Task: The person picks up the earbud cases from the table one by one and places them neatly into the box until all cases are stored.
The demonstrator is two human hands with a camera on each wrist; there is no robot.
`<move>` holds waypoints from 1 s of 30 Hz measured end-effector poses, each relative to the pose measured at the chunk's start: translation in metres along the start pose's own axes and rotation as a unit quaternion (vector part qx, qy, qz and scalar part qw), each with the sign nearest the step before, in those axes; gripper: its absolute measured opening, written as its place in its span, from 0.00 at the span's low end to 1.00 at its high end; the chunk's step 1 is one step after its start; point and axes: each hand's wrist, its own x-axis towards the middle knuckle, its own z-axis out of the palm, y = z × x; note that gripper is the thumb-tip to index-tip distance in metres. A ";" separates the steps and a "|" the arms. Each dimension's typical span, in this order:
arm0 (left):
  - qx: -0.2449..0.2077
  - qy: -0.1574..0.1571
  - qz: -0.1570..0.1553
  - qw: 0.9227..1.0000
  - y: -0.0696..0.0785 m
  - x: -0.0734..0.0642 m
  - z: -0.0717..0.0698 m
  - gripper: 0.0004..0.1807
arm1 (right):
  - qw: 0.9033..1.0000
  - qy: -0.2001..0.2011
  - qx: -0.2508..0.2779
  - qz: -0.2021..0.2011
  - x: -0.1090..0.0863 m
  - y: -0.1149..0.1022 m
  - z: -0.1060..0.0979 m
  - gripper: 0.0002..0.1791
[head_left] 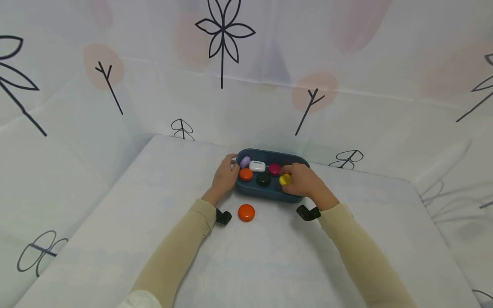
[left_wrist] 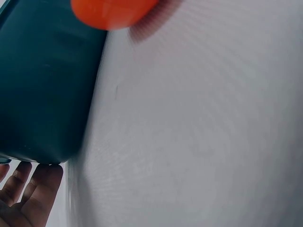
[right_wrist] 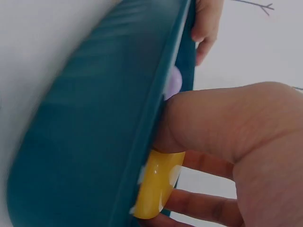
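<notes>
A dark teal oblong tray [head_left: 262, 194] stands near the back of the table. My left hand [head_left: 225, 174] touches its left end; in the left wrist view the fingers [left_wrist: 42, 191] lie fairly straight against the outer wall. My right hand [head_left: 306, 182] reaches in at the right end and pinches a glossy yellow rounded piece [right_wrist: 158, 184] with pale spots between thumb and fingers. Also in the tray are a purple oval piece [head_left: 245, 162], a white case-like piece [head_left: 257, 166], an orange disc [head_left: 246, 174], a black round piece [head_left: 263, 179] and a crimson round piece [head_left: 274, 169].
A second orange disc [head_left: 246, 212] lies on the white-covered table [head_left: 246, 265] in front of the tray, between the forearms. A patterned cloth [head_left: 262, 107] rises behind the table. Black wrist-worn devices [head_left: 308, 213] sit at both cuffs.
</notes>
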 end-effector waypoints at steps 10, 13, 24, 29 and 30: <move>0.001 -0.003 -0.003 1.000 0.001 -0.001 0.000 0.23 | 1.000 0.005 0.020 -0.013 -0.014 -0.018 -0.008 0.22; -0.001 -0.002 -0.002 1.000 0.002 -0.001 0.000 0.23 | 1.000 0.012 0.019 -0.020 -0.020 -0.024 -0.010 0.21; 0.000 -0.002 -0.004 1.000 0.002 -0.001 -0.001 0.23 | 0.998 0.023 0.022 -0.060 -0.035 -0.043 -0.013 0.17; 0.001 -0.006 0.001 1.000 0.002 -0.002 -0.002 0.24 | 0.997 0.026 0.025 -0.071 -0.040 -0.049 -0.011 0.19; 0.001 -0.007 0.001 1.000 0.002 -0.002 -0.002 0.24 | 0.997 0.026 0.026 -0.073 -0.042 -0.050 -0.010 0.19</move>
